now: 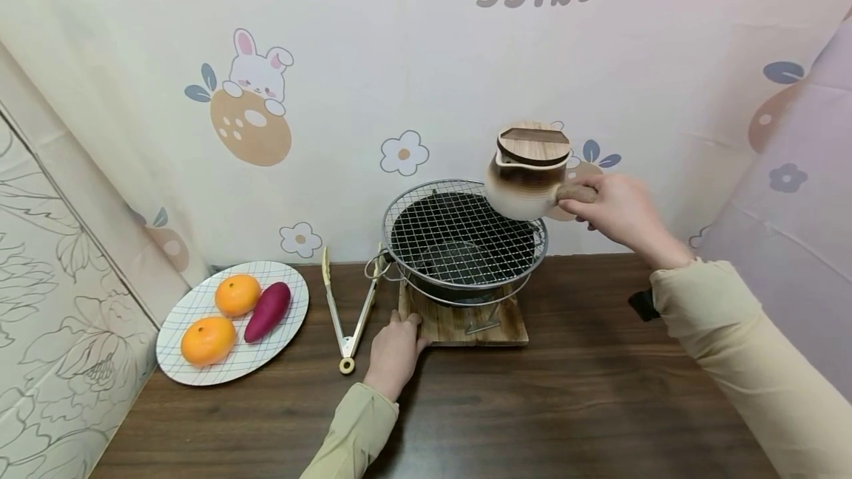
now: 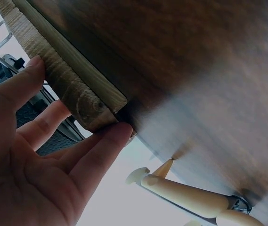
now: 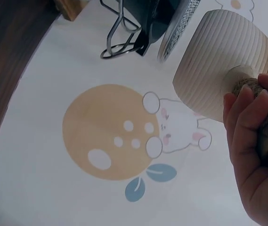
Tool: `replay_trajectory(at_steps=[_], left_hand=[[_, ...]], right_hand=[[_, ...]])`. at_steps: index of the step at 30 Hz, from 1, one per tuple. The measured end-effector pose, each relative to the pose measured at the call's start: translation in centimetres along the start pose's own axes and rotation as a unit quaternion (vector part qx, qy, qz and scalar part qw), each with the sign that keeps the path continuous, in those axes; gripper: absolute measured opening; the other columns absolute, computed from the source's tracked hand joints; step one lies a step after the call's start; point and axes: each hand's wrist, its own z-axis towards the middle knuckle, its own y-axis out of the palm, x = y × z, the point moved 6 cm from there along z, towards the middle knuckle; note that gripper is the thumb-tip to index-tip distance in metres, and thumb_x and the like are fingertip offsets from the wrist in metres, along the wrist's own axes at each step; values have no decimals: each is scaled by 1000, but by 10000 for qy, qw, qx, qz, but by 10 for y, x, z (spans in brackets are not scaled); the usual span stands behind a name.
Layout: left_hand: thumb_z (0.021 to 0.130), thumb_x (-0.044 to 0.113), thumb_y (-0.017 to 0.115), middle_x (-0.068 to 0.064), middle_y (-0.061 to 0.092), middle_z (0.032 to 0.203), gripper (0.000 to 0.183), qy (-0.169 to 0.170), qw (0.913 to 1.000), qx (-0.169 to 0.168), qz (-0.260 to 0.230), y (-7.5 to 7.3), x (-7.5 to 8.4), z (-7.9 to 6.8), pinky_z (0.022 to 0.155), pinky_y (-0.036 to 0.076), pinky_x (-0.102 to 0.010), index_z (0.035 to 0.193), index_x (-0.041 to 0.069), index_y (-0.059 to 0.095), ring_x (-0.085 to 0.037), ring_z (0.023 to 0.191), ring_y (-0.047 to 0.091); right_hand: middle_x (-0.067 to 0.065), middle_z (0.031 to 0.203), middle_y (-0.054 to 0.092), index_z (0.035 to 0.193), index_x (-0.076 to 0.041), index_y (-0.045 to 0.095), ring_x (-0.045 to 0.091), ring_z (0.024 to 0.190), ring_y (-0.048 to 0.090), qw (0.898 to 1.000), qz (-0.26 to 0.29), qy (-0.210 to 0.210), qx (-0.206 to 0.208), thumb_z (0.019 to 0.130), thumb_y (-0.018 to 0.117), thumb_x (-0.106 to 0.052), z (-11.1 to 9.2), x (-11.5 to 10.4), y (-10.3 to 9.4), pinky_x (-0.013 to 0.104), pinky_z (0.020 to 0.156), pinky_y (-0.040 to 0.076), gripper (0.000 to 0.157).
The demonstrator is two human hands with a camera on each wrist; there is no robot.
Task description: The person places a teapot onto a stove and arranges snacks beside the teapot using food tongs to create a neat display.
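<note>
My right hand (image 1: 615, 209) grips the twine-wrapped side handle (image 1: 576, 193) of a ceramic teapot (image 1: 522, 194), white below and brown towards the top. A wooden lid (image 1: 535, 145) covers it. The teapot is held up over the right rear of a round wire grill rack (image 1: 459, 242), overlapping its rim in the head view. In the right wrist view, fingers (image 3: 247, 127) curl round the handle against the ribbed pot body. My left hand (image 1: 394, 353) holds the near left corner of the wooden board (image 1: 459, 327) under the grill, thumb and fingers on its edges in the left wrist view.
Left of the board lie splayed tongs (image 1: 347, 342) with pale yellow tips. Farther left, a checked oval plate (image 1: 266, 362) carries two oranges (image 1: 208, 341) and a purple sweet potato (image 1: 268, 312). A printed cloth (image 1: 346, 80) hangs behind the dark wooden table (image 1: 572, 405).
</note>
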Motion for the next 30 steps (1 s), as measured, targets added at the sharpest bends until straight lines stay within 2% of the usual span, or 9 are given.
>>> replay_trajectory(at_steps=[6,10,15,26,30], left_hand=[[78,31,77,-35,63,114,35,6,10000,5,8,0,-1,0,58,55,-42,103,7,69,-39,71,70],[78,30,77,-34,64,112,35,42,9999,90,33,-1,0,-1,57,55,-42,102,7,69,-39,70,70],[78,30,77,-34,64,112,35,61,9999,109,38,-1,1,-1,57,55,-41,102,7,69,-39,69,70],[78,30,77,-33,64,111,35,64,9999,70,54,-2,1,0,58,55,-42,102,6,69,-38,70,70],[78,30,77,-33,64,111,34,67,9999,78,50,-2,1,0,58,55,-42,102,7,69,-38,71,70]], right_hand=[[11,72,70,119,-3,65,11,50,60,10000,30,-74,-47,92,60,-31,4,-10,7,29,51,43,39],[8,68,68,112,-5,67,12,49,60,9999,77,-113,2,91,63,-29,7,-14,10,29,52,43,33],[10,70,68,115,-6,67,12,51,60,9994,241,-215,-125,91,64,-29,9,-18,14,29,50,46,34],[8,69,70,112,-5,68,13,50,62,9982,355,-376,-319,88,68,-24,19,-14,21,29,50,49,30],[8,68,70,106,-7,70,12,50,62,9974,383,-544,-295,88,68,-22,23,-12,21,27,50,50,24]])
